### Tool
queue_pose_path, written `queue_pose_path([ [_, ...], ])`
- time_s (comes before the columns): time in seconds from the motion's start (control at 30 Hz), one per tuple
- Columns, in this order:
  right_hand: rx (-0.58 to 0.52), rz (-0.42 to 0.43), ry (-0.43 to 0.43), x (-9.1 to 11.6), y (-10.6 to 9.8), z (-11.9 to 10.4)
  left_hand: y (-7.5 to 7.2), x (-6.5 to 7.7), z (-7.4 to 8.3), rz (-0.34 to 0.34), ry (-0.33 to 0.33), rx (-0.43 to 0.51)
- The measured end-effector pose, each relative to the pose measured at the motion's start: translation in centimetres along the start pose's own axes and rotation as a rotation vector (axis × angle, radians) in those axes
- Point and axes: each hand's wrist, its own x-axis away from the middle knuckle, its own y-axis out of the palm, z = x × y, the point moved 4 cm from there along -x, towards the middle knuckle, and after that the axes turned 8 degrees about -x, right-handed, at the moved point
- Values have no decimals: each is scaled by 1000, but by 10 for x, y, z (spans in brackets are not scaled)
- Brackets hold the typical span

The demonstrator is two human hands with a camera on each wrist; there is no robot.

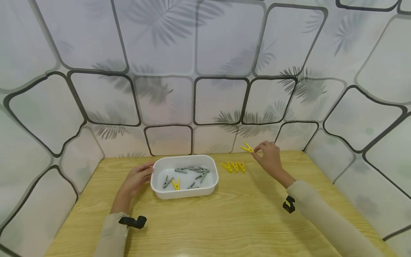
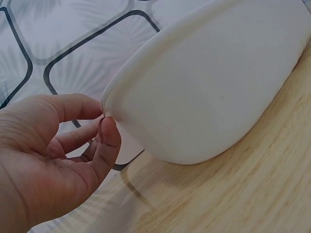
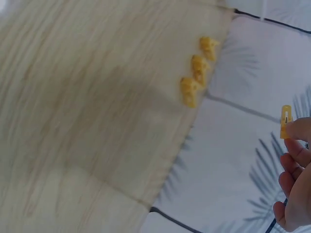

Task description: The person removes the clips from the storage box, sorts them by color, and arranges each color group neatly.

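A yellow clothespin [image 1: 247, 147] is pinched between the thumb and fingers of my right hand [image 1: 269, 157], raised above the table near the back wall. In the right wrist view the same clothespin [image 3: 286, 120] sticks out past the thumb. Three yellow clothespins [image 1: 235, 166] stand in a row on the table, left of and below that hand. My left hand [image 1: 137, 179] holds the left end of a white plastic tub [image 1: 183, 194], thumb and finger meeting at its rim [image 2: 108, 104]. Several grey clothespins [image 1: 181, 171] and one yellow clothespin [image 1: 175, 184] lie inside the tub.
The wood-grain table [image 1: 199, 225] runs back to a wall covering [image 1: 221, 100] with dark outlines and leaf prints, which also closes in both sides. Each sleeve carries a black wrist camera, one on the left [image 1: 133, 221] and one on the right [image 1: 289, 204].
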Motion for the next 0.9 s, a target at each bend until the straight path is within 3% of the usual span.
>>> queue_pose_path([
  [0.33, 71, -115, 72, 18, 4, 25, -1, 1, 0, -6, -16, -32],
  [0.9, 125, -184, 204, 32, 32, 48, 0, 3, 2, -13, -14, -16],
])
